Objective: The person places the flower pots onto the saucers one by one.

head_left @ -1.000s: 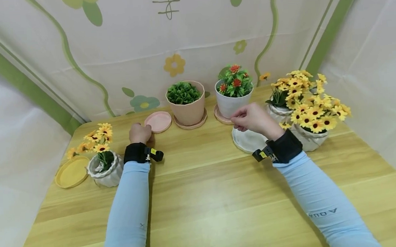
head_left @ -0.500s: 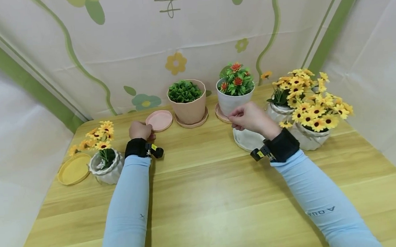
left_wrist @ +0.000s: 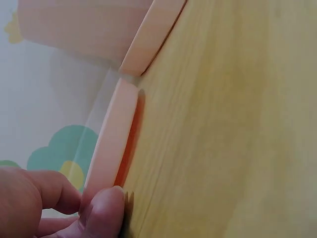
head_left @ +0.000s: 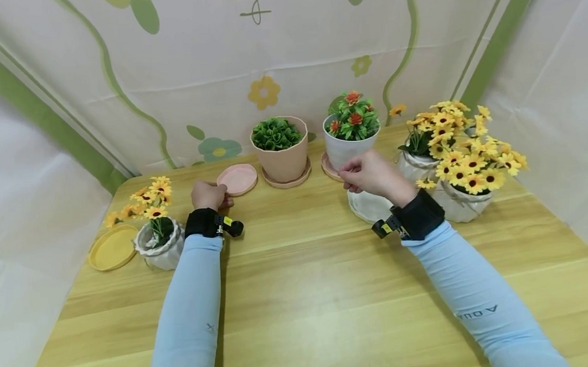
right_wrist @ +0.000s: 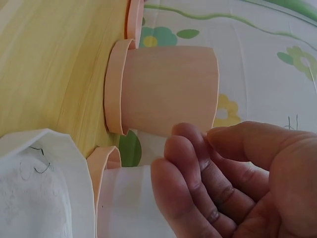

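Note:
At the back left, my left hand [head_left: 208, 194] pinches the near left rim of a round pink saucer [head_left: 237, 179] between thumb and fingers. In the left wrist view, the saucer [left_wrist: 111, 139] shows an orange-shadowed gap along its lower edge beside the tabletop. My right hand [head_left: 373, 174] hovers over a white saucer [head_left: 365, 204], in front of a white flowerpot [head_left: 347, 150] with red-flowered greenery. Its fingers [right_wrist: 181, 153] are loosely curled with the thumb against the index finger, and nothing shows between them. That white flowerpot stands on another pink saucer [head_left: 329, 169].
A peach flowerpot [head_left: 284, 159] with green leaves stands on its saucer [head_left: 289, 182] between the hands. Two whitish pots of yellow flowers [head_left: 467, 205] crowd the right side. At left are a pot of yellow flowers [head_left: 163, 254] and a yellow saucer [head_left: 111, 248]. A printed curtain [head_left: 296, 45] hangs behind.
The head view has shifted slightly. My right hand has drifted a little left relative to the white flowerpot. The left hand stays at the pink saucer's rim.

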`<state>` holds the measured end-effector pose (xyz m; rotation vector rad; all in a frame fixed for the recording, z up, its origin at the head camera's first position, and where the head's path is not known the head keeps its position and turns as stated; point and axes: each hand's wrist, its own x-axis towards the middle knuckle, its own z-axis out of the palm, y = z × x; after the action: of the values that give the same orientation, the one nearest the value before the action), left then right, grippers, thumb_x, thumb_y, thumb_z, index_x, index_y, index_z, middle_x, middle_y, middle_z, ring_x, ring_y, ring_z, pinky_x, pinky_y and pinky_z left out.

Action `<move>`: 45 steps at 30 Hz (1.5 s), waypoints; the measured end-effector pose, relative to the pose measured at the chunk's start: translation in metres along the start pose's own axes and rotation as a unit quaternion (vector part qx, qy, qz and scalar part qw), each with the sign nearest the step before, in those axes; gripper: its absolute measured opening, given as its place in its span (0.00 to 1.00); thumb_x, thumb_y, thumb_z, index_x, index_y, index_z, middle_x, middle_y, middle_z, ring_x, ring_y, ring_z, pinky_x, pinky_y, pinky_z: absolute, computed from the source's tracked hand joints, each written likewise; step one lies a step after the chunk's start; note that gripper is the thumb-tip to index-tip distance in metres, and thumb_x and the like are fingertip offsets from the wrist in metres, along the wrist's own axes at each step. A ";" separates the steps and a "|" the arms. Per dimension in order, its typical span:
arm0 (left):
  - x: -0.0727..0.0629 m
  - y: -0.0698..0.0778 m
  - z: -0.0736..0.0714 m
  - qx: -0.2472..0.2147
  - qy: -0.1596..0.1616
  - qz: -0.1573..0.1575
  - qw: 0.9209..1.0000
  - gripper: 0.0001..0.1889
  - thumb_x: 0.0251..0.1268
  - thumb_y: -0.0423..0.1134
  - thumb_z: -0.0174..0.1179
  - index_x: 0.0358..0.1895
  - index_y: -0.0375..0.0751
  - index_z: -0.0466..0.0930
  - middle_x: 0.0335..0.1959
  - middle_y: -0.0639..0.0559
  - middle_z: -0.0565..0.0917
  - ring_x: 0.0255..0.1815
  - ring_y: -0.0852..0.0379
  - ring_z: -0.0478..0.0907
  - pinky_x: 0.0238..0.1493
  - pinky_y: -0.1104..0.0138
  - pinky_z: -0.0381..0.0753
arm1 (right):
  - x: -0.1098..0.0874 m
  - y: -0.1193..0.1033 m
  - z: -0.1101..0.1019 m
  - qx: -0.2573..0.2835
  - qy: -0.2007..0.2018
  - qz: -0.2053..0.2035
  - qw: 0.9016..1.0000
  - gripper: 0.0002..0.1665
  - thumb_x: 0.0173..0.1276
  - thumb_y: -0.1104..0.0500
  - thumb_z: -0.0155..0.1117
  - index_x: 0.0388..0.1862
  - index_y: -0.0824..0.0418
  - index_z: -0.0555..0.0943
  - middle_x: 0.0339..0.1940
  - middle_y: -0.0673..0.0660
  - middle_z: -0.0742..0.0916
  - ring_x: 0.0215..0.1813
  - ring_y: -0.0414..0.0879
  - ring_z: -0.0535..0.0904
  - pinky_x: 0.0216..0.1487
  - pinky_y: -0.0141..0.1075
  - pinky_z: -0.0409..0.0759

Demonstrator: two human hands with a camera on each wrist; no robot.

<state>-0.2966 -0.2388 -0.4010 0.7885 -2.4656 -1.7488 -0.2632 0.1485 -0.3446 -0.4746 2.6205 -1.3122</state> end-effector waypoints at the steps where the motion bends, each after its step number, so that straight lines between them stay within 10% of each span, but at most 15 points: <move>1: -0.001 0.000 0.000 0.001 0.001 -0.001 1.000 0.25 0.71 0.34 0.54 0.69 0.30 0.67 0.19 0.51 0.82 0.16 0.59 0.83 0.26 0.67 0.86 | 0.000 0.000 0.000 -0.001 -0.001 -0.001 1.000 0.14 0.74 0.59 0.60 0.44 0.69 0.85 0.30 0.61 0.88 0.33 0.52 0.86 0.36 0.43 0.86; 24: -0.060 0.012 0.001 0.103 -0.055 0.088 0.989 0.19 0.67 0.34 0.56 0.58 0.29 0.79 0.23 0.43 0.84 0.18 0.55 0.82 0.28 0.62 0.87 | -0.002 0.001 0.009 -0.012 -0.011 -0.002 1.000 0.14 0.74 0.58 0.59 0.41 0.67 0.86 0.29 0.60 0.88 0.31 0.48 0.85 0.33 0.37 0.85; 45: -0.126 0.032 0.055 0.129 -0.184 0.174 0.959 0.21 0.64 0.29 0.55 0.61 0.34 0.78 0.23 0.39 0.84 0.20 0.53 0.82 0.26 0.62 0.86 | 0.000 -0.002 0.025 -0.007 -0.031 -0.015 0.999 0.15 0.76 0.57 0.58 0.40 0.68 0.87 0.27 0.58 0.88 0.28 0.48 0.84 0.30 0.36 0.85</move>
<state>-0.2157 -0.1318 -0.3593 0.0100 -2.8807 -1.5794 -0.2556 0.1280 -0.3578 -0.5495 2.5828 -1.2674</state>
